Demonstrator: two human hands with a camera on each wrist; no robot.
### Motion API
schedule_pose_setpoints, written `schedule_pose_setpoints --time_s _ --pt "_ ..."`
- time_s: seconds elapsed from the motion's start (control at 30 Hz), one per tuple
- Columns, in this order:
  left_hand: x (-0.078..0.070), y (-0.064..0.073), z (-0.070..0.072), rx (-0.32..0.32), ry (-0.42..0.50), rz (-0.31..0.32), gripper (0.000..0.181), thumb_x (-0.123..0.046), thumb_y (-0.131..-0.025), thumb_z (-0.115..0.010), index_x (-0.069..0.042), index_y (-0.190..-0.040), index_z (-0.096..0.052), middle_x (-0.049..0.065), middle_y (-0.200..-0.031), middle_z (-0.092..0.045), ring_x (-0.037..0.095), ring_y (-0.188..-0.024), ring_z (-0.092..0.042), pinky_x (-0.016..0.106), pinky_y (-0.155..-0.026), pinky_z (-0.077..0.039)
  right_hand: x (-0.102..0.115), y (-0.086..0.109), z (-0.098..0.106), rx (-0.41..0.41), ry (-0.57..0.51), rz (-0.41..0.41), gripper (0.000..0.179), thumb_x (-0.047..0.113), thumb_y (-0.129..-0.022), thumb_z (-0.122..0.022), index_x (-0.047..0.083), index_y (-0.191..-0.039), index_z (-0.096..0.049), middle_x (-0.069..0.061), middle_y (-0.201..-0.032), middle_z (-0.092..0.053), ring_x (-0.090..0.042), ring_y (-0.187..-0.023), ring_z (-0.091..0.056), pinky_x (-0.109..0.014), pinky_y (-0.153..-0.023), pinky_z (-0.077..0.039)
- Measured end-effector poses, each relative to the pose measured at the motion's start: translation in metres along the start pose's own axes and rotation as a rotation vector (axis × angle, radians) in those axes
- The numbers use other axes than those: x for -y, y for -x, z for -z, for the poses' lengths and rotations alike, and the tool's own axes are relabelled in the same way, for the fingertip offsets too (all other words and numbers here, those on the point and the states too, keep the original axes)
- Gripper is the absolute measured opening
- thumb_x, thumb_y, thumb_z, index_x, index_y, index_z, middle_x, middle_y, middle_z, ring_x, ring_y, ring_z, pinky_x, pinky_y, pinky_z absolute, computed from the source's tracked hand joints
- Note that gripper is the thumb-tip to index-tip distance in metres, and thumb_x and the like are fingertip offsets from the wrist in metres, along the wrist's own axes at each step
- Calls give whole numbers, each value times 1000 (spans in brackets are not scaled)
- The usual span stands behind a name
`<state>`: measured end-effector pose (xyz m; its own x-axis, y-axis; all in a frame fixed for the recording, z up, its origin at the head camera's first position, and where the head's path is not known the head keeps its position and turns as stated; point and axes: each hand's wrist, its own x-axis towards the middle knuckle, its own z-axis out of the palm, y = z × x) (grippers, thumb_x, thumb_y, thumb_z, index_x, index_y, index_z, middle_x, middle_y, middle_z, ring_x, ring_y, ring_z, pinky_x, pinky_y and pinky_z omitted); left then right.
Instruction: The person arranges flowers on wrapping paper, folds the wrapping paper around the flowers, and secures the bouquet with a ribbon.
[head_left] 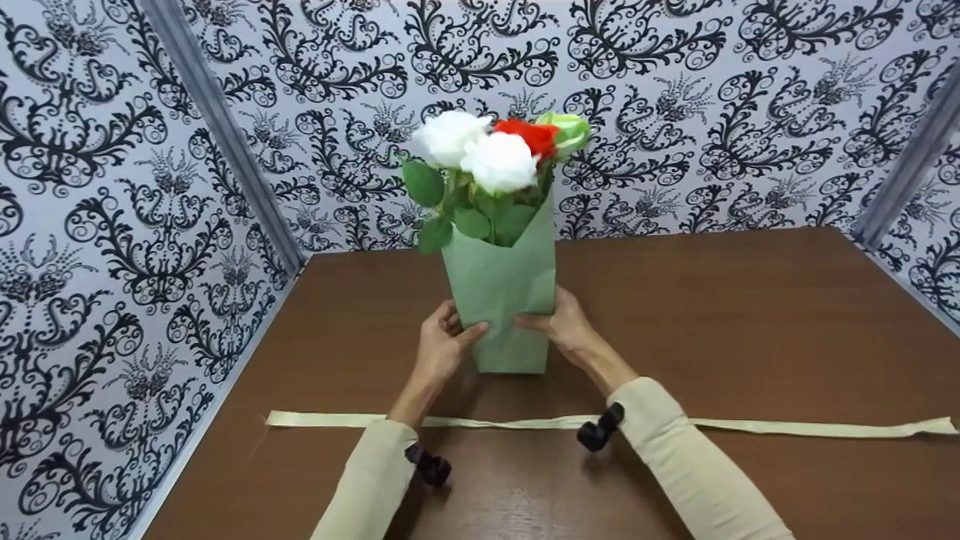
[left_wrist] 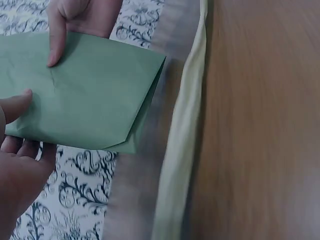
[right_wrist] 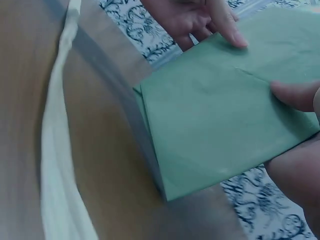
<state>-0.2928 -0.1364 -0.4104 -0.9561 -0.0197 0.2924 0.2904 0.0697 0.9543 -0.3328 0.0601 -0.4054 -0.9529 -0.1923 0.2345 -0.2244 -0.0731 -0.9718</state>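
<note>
A bouquet wrapped in light green paper (head_left: 502, 285) stands upright between my two hands in the head view. White roses (head_left: 499, 161), a red flower (head_left: 529, 136) and a pale green one (head_left: 566, 133) rise from its top among green leaves (head_left: 424, 182). My left hand (head_left: 441, 345) grips the wrap's lower left side, thumb on the front. On the other side my right hand (head_left: 571, 326) holds the wrap the same way, its fingers hidden behind. The wrist views show the folded lower end of the green wrap (left_wrist: 90, 95) close up.
A long cream ribbon (head_left: 517, 424) lies across the brown table (head_left: 750, 322), nearer to me than the bouquet and under my forearms. Patterned black-and-white walls (head_left: 637, 112) stand behind and at both sides. Each sleeve carries a small black wrist camera (head_left: 431, 465).
</note>
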Motion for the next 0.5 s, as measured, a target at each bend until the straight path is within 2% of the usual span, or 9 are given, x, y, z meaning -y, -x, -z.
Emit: schedule_pose_setpoints --time_s 0.1,0.2,0.27,0.37,0.5 --pt "-2 -3 -12 35 -11 -23 36 -1 -89 -72 6 -123 -62 25 -114 -72 19 -98 -72 25 -79 -57 9 6 17 26 15 -3 42 -4 -79 -78 -3 -119 -62 3 -100 -70 -10 -91 -66 -27 -89 -53" --pt "-5 -5 -21 75 -5 -69 35 -1 -90 -71 8 -124 -62 26 -116 -71 25 -102 -72 27 -81 -58 19 11 30 47 -20 -5 23 1 -86 -73 7 -107 -67 7 -91 -73 -11 -89 -68 -30 -94 -51" --pt "-7 -7 -26 101 3 -108 34 0 -91 -69 9 -123 -63 27 -117 -70 28 -104 -72 27 -82 -58 24 13 37 36 -54 1 16 3 -90 -69 13 -102 -69 9 -90 -73 -11 -92 -68 -32 -98 -48" --pt "-12 -8 -33 139 10 -162 32 -1 -94 -66 8 -124 -64 27 -118 -70 29 -104 -71 26 -83 -57 32 16 47 -1 -78 17 17 4 -93 -66 16 -103 -71 10 -94 -74 -12 -99 -66 -33 -102 -44" --pt "-19 -7 -40 156 -34 -224 24 -3 -96 -64 7 -117 -68 25 -114 -69 21 -100 -65 24 -83 -53 44 21 61 -49 -13 59 19 3 -93 -67 8 -110 -73 11 -95 -74 -10 -95 -67 -28 -96 -49"
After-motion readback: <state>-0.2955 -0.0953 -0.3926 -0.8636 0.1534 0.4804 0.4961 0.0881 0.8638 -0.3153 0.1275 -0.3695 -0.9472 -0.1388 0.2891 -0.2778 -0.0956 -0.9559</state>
